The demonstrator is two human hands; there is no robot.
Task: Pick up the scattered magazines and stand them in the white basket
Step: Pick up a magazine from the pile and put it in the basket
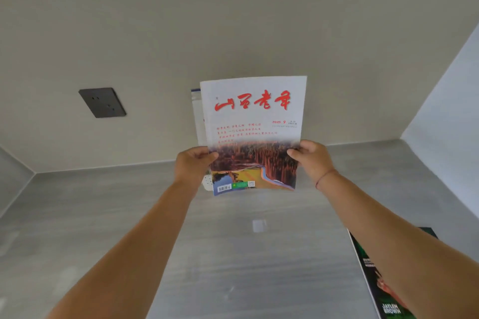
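Dark magazine [369, 269]: flat on the table [233, 254], not yet collected.
Left hand [191, 163]: fingers curled round the white magazine [252, 132], at its left edge.
Right hand [312, 160]: pinches the right edge, which keeps the cover upright.
White basket [207, 182]: mostly hidden behind; another magazine [196, 111] seems to stand there.

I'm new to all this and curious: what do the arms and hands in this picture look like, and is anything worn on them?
The left forearm and right forearm are bare: no sleeves in view, no gloves. The left hand has no watch or band at its wrist. A thin red string bracelet circles the wrist of the right hand. No other markings show.
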